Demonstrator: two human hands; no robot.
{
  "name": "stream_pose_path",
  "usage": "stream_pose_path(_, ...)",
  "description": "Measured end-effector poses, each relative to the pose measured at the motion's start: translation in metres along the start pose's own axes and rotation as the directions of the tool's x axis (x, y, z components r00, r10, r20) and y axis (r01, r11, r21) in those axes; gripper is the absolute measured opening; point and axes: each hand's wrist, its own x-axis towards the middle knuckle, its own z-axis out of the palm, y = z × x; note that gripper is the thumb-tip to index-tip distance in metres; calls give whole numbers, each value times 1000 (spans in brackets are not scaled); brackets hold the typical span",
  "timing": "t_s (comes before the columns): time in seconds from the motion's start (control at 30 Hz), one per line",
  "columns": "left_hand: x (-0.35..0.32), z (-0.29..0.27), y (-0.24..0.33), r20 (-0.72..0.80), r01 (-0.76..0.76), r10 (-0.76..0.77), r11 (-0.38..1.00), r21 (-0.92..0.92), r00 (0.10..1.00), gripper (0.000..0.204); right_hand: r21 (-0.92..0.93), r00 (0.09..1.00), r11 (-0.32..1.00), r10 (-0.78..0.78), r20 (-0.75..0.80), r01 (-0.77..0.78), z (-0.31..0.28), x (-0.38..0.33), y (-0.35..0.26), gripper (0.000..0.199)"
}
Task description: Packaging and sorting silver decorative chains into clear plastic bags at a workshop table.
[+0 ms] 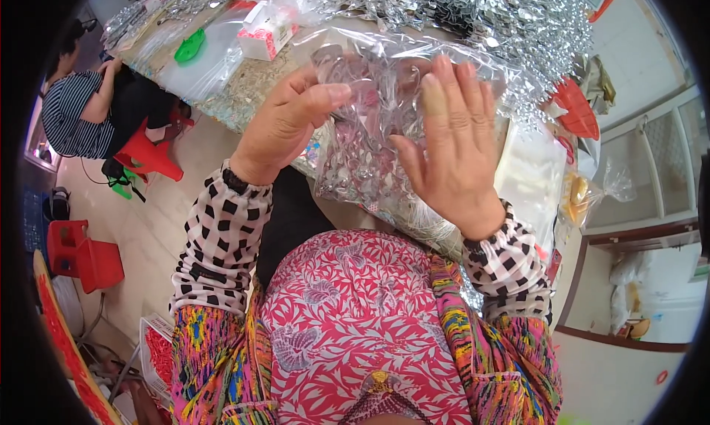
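Left grip (277, 129) pinching clear plastic bag (370, 140) of shiny silver discs (355, 175) | bag between both grips | right grip (460, 155) flat, fingers extended, against bag | white-and-pink cardboard box (265, 35) beyond left grip, contents unclear

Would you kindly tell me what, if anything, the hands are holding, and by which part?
The left hand holds a clear plastic bag by its upper left side; the right hand is open over its right side.

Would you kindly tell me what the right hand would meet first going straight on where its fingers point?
The right hand would probably first meet the upper part of the clear plastic bag, then the silver sequin strands, though depth is unclear.
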Motion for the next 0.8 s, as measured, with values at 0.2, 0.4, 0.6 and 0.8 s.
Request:
stream_pose_path(0.2, -2, -2, -8, 26, 0, 0, 1000, -9, 1000, 38, -230, 987, 973, 54, 150, -18, -3, -5, -4, 54)
stream_pose_path(0.4, -3, 11, -14, 15, -31, 31, 1000, 4, 999, 39, -345, 977, 938, 95, 191, -24, -11, -11, -14, 50)
stream_pose_path(0.6, 3, 17, -19, -42, -58, 57, 998, -33, 998, 42, -142, 977, 990, 20, 210, 10, -24, -22, -7, 36)
stream_pose_path(0.8, 10, 42, -20, -55, -26, 25, 1000, -15, 998, 46, 93, 998, 996, 7, -66, -1, -35, -1, 9, 48)
